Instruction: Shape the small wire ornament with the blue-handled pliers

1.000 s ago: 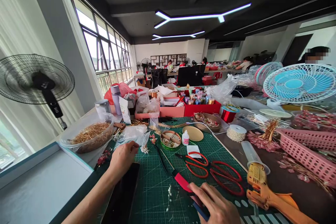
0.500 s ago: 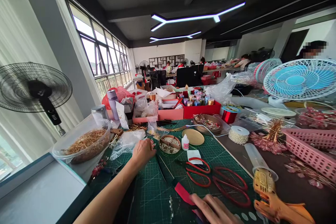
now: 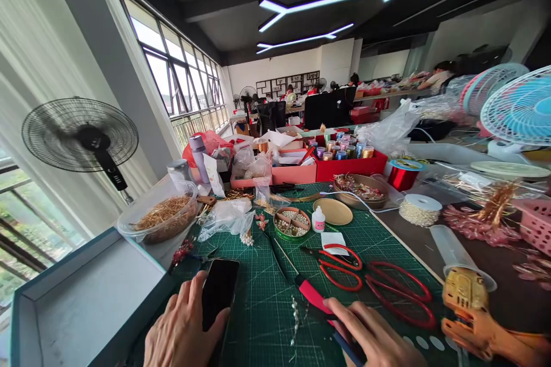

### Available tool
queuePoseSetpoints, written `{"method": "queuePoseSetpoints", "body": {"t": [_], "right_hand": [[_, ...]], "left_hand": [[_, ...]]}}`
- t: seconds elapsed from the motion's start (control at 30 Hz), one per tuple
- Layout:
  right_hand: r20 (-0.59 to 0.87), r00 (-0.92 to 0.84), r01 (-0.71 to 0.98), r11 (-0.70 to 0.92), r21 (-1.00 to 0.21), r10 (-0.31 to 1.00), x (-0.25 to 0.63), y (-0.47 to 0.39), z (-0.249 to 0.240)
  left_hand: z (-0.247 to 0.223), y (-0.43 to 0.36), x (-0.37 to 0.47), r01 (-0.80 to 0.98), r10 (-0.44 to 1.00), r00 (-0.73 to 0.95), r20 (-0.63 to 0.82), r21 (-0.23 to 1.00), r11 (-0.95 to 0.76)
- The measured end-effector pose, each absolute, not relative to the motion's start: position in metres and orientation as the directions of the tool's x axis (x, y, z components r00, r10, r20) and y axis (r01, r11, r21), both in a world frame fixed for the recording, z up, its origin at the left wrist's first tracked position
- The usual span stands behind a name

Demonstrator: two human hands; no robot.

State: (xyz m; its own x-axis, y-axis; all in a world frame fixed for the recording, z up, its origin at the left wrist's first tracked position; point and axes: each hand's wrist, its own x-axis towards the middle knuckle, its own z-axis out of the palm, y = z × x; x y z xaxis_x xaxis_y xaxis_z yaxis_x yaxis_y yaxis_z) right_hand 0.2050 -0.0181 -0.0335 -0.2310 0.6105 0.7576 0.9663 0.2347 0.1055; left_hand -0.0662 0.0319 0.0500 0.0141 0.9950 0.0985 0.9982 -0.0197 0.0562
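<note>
My left hand grips a black phone by its sides, thumb on the right edge and fingers on the left. Over the end of a red-handled tool with a thin metal shaft lie the stretched fingers of my right hand; its thumb is hidden. A dark blue strip runs beneath that hand. Between the hands, a strand of pearls rests on the green cutting mat. Farther forward lie a pink flower piece and a white bead cluster.
Red-handled scissors and a larger red-handled pair lie right of centre. Beyond are a divided bead tray and a small glue bottle. An orange glue gun is at right, an open box at left.
My left hand has drawn back from beside the bead tray and taken hold of the phone. The pink flower piece now shows where it was. My right hand stays by the red handle; the view turned left.
</note>
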Motion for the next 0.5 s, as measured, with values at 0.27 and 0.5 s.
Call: {"method": "queuePoseSetpoints", "body": {"t": [0.27,0.5], "right_hand": [[0.783,-0.198,0.970,0.232,0.070,0.590,0.200,-0.021,-0.025],[0.749,-0.203,0.969,0.240,0.061,0.630,0.205,-0.018,-0.036]], "left_hand": [[0.035,0.029,-0.044,0.995,0.989,-0.073,0.131,0.077,0.063],[0.033,0.045,-0.038,0.993,0.980,-0.114,0.161,0.057,0.106]]}}
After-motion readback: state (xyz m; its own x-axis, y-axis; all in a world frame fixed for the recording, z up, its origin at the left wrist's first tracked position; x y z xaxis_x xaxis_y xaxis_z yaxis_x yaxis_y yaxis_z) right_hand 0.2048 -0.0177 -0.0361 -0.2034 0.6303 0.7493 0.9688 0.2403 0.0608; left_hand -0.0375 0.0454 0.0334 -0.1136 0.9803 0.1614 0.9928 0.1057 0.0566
